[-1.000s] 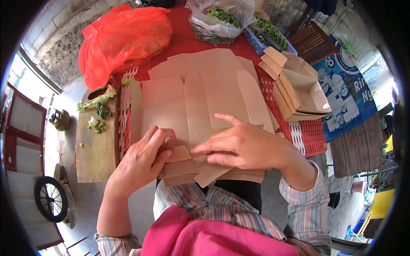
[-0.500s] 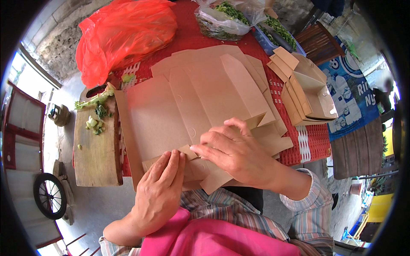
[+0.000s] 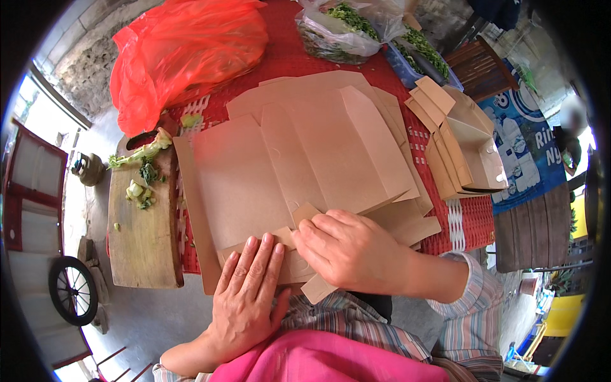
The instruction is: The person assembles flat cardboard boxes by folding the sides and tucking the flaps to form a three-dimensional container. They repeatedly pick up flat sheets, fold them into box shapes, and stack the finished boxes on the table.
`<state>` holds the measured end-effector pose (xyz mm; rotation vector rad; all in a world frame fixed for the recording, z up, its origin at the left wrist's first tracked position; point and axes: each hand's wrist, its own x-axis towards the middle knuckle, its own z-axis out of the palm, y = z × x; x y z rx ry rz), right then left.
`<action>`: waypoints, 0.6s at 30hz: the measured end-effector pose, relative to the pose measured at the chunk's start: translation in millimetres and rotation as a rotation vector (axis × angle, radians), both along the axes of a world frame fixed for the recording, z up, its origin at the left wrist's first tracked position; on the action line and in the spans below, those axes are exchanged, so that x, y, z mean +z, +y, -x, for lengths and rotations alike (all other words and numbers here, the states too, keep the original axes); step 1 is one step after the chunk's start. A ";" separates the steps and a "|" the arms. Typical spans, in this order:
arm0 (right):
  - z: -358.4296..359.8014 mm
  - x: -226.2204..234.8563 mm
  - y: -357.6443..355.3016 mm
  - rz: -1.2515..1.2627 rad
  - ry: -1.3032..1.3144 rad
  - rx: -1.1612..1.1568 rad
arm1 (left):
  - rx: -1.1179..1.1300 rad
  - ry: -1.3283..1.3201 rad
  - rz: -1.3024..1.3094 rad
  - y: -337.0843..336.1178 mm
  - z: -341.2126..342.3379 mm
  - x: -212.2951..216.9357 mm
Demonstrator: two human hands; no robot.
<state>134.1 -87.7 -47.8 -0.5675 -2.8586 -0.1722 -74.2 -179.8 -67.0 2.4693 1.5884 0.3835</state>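
A flat brown cardboard box blank (image 3: 245, 169) lies creased in front of me, over a stack of similar blanks. Its near edge is partly folded in. My left hand (image 3: 247, 296) rests flat on that folded strip, fingers stretched out. Curled fingers of my right hand (image 3: 350, 249) pinch a small flap (image 3: 305, 214) at the near edge; the thumb is mostly hidden. Another tab (image 3: 318, 288) sticks out toward me under the right hand. Folded cardboard boxes (image 3: 455, 143), nested together, stand at the right of the stack.
A wooden cutting board (image 3: 143, 235) with vegetable scraps lies at the left. Behind it is a red plastic bag (image 3: 188, 57). At the back are a clear bag of chopped greens (image 3: 337, 32) and a blue basket (image 3: 404, 67) with a knife. The table has a red woven cover (image 3: 280, 44).
My right hand has moved toward me and its spread fingers have curled around the flap. The left hand has slid down slightly, its fingers spreading a little. The view has shifted slightly.
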 end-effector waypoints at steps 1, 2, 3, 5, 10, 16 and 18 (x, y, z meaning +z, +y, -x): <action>0.0 1.5 -7.1 0.019 0.016 -0.020 | -0.003 -0.014 -0.003 0.5 0.8 -1.6; 0.0 3.3 -14.5 0.037 0.031 -0.041 | -0.007 -0.028 -0.005 0.9 1.9 -3.9; 0.0 4.1 -18.9 0.056 0.048 -0.058 | -0.007 -0.040 -0.008 0.4 2.4 -4.5; -0.3 0.1 -21.6 -0.011 -0.036 -0.051 | 0.004 -0.060 0.013 1.6 0.3 -0.2; 1.3 2.3 -22.4 -0.024 -0.092 -0.063 | 0.008 -0.130 0.033 4.4 1.4 8.4; 7.2 -0.1 -29.8 -0.024 -0.040 -0.095 | 0.082 -0.067 -0.013 -5.1 41.4 24.4; 8.7 -1.8 -31.4 -0.028 -0.025 -0.122 | 0.101 -0.074 -0.073 -8.9 59.7 20.0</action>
